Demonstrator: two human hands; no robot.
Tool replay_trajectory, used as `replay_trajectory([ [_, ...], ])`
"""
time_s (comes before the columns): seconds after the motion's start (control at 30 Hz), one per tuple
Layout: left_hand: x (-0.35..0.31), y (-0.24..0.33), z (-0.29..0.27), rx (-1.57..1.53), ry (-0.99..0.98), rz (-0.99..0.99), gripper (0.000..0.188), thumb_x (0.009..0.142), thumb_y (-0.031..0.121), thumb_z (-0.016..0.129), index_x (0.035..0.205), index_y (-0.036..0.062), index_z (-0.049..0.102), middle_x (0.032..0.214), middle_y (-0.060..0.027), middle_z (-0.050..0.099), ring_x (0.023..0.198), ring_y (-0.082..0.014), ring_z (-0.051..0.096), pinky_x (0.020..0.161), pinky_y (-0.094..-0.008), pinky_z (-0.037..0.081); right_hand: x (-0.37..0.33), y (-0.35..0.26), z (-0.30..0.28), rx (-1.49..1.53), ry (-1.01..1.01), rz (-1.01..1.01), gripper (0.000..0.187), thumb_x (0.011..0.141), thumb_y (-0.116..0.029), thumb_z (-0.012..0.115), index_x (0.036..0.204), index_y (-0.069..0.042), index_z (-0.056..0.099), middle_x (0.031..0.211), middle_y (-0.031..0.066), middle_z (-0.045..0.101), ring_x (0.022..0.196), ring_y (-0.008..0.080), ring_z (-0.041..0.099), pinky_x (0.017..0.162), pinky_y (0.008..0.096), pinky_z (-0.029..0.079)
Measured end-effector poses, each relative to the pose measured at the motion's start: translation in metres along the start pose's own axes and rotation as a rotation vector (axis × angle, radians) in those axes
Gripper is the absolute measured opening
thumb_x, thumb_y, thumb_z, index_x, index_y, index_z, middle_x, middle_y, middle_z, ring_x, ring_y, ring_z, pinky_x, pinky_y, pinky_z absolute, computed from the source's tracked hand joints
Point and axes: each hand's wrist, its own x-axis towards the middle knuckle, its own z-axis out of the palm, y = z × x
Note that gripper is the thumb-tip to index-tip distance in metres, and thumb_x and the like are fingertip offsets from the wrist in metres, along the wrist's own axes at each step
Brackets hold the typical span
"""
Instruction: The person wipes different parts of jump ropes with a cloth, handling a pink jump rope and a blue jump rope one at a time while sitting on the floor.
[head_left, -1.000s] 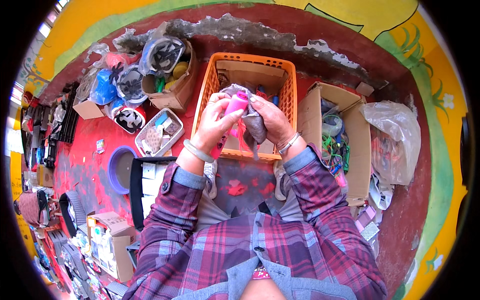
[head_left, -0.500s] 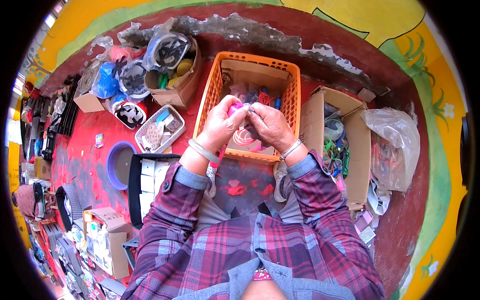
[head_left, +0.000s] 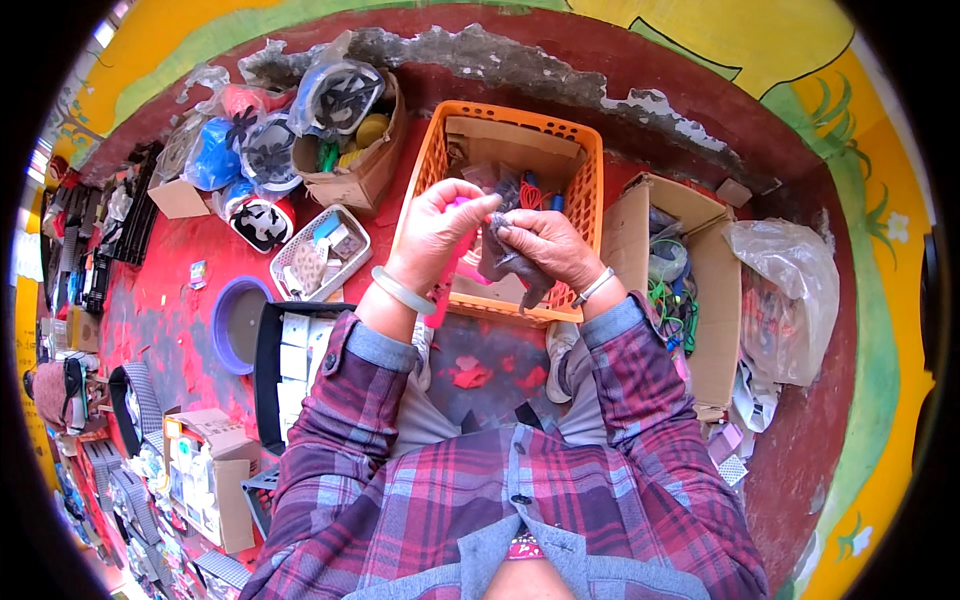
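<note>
My left hand (head_left: 432,235) is closed round a bright pink, long item (head_left: 437,306) that hangs below the palm; its kind is hard to make out. The thumb and forefinger of this hand are at the top of a crumpled grey cloth-like piece (head_left: 520,268). My right hand (head_left: 556,246) pinches that grey piece near its top, and the rest droops beneath the fingers. Both hands are over an orange plastic basket (head_left: 590,215). Inside the basket are a cardboard sheet (head_left: 515,140), clear plastic bags and a red cord (head_left: 528,193), partly hidden by my hands.
To the right stand an open cardboard box (head_left: 712,300) with green cords and a clear plastic bag (head_left: 785,285). At the left are a white basket (head_left: 338,285), a purple-rimmed basin (head_left: 222,335), a black tray (head_left: 268,380) and bagged helmets (head_left: 270,155). A peeling wall curves behind.
My hands have moved slightly apart at the top. The grey piece now hangs out loosely from my right fingers, and more of the pink item shows below my left hand.
</note>
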Motion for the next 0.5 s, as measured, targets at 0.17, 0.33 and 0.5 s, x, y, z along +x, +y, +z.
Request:
replay_trajectory([
  [0.17,0.0,0.016,-0.015,-0.057,0.112,0.048,0.011,0.084,0.016,0.066,0.088,0.0065,0.061,0.07,0.0002,0.061,0.059,-0.0072,0.056,0.054,-0.019,0.044,0.005,0.023,-0.013,-0.151,-0.052,-0.002,0.023,0.091,-0.022,0.054,0.093,-0.001,0.063,0.078,-0.0017,0.059,0.074,0.0066,0.052,0.068,0.0239,0.045],
  [0.33,-0.004,0.016,-0.01,-0.034,0.082,0.01,0.011,0.084,0.017,0.065,0.088,0.007,0.061,0.07,0.0005,0.06,0.058,-0.0072,0.055,0.054,-0.0187,0.043,0.004,0.018,-0.015,-0.374,-0.084,-0.058,0.021,0.089,-0.02,0.054,0.092,-0.001,0.063,0.079,-0.0006,0.059,0.077,0.0078,0.051,0.07,0.0255,0.044],
  [0.5,-0.002,0.003,-0.002,0.054,-0.051,-0.043,0.012,0.086,0.017,0.063,0.088,0.0052,0.061,0.073,0.0013,0.059,0.064,-0.0051,0.053,0.058,-0.0179,0.042,0.001,0.012,-0.003,-0.145,-0.048,0.015,0.018,0.089,-0.017,0.053,0.091,-0.001,0.059,0.082,0.0001,0.058,0.081,0.0082,0.052,0.074,0.0259,0.044],
])
